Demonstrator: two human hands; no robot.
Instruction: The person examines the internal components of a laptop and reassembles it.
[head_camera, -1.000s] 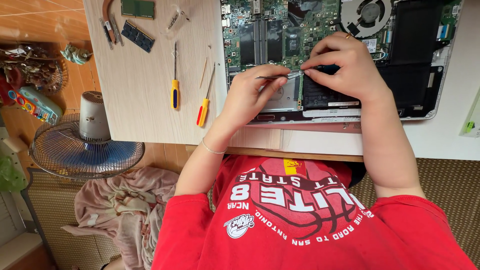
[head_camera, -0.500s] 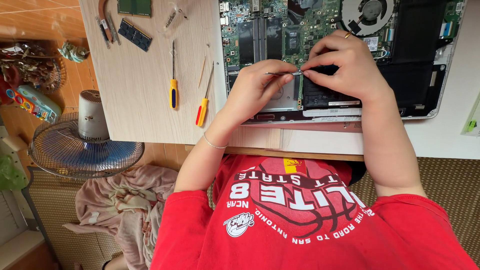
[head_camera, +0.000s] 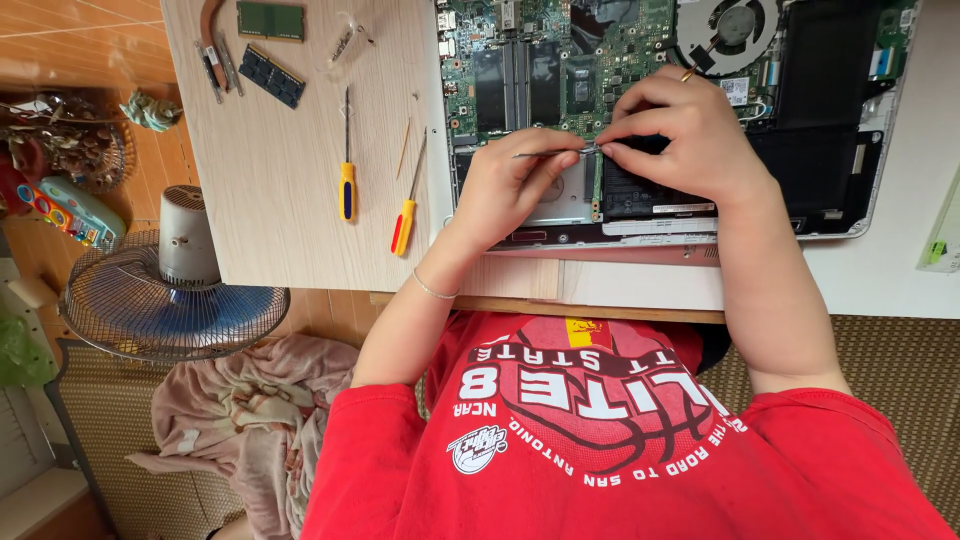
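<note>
An opened laptop (head_camera: 860, 190) lies bottom-up on the table, its green circuit board (head_camera: 560, 60), round fan (head_camera: 735, 25) and black battery (head_camera: 810, 120) exposed. My left hand (head_camera: 510, 185) pinches thin metal tweezers (head_camera: 545, 153) that lie level, tips pointing right. My right hand (head_camera: 685, 135), with a gold ring, rests on the laptop's middle, fingertips pinched at the tweezers' tip near the battery's left end. What lies under the fingertips is hidden.
Two yellow-handled screwdrivers (head_camera: 346, 185) (head_camera: 404, 222) lie on the pale wooden tabletop (head_camera: 270, 200) left of the laptop. Memory sticks (head_camera: 270, 75) and small tools sit at the far left. A fan (head_camera: 170, 300) and a pink cloth (head_camera: 230, 410) are on the floor.
Both hands stay pinched together over the laptop's middle; they have barely shifted. The tweezers remain level in the left hand.
</note>
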